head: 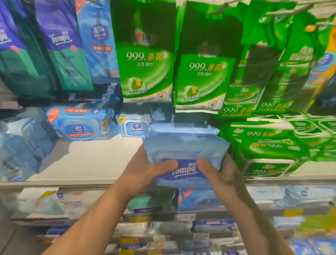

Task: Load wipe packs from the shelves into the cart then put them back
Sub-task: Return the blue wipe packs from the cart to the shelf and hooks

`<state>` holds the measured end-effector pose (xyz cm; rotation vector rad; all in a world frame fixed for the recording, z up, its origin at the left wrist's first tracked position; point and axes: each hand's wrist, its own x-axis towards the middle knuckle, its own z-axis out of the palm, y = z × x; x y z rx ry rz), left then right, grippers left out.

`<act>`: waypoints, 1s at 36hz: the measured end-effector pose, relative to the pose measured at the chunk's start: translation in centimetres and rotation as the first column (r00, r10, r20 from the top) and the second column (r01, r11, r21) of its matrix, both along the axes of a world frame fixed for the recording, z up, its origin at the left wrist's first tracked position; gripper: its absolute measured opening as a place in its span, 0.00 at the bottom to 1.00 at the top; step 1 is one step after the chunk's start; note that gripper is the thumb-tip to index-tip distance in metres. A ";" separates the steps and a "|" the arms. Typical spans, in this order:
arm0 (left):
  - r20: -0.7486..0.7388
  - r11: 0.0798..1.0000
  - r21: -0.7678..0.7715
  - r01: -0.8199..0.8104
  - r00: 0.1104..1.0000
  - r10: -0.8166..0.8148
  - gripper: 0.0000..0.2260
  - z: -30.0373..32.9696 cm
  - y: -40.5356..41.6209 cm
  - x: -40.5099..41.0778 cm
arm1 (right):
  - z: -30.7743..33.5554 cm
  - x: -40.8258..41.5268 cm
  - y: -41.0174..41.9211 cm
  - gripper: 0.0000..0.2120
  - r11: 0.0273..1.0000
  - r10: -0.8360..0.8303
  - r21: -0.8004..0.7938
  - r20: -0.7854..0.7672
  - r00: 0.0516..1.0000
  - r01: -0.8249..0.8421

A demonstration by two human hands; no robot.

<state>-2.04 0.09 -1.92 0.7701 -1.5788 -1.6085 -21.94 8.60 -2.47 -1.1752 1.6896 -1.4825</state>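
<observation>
Both hands clamp Tempo wipe pack [185, 153] at shelf [81, 162] front edge — left hand [142, 174], right hand [221, 178], thumbs on top. Soft, slick film — likely saggy; support underneath.

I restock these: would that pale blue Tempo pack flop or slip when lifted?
The Tempo pack probably sags a little: its film wrap creases. Its glossy film looks slippery, which may be why both the left hand and right hand grip it.
</observation>
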 end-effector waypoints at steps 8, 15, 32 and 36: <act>0.361 0.990 -0.139 0.024 0.932 0.028 0.37 -1.0 -0.8 1.1 | -0.5 0.1 1.6 0.19 0.997 0.073 0.040 -0.047 0.996 -0.072; 0.477 0.952 -0.297 -0.075 0.852 0.216 0.16 0.2 1.1 1.6 | -0.6 0.9 2.0 0.16 1.000 0.006 0.030 -0.076 0.997 -0.004; 0.437 0.998 0.001 -0.056 0.898 0.050 0.21 3.6 2.7 3.7 | 1.8 3.5 2.6 0.09 0.996 -0.088 0.020 -0.058 0.994 0.089; 0.314 0.999 0.053 0.011 0.949 -0.028 0.27 4.6 2.8 4.9 | 3.0 4.1 2.4 0.14 0.989 -0.150 0.009 -0.038 0.988 0.151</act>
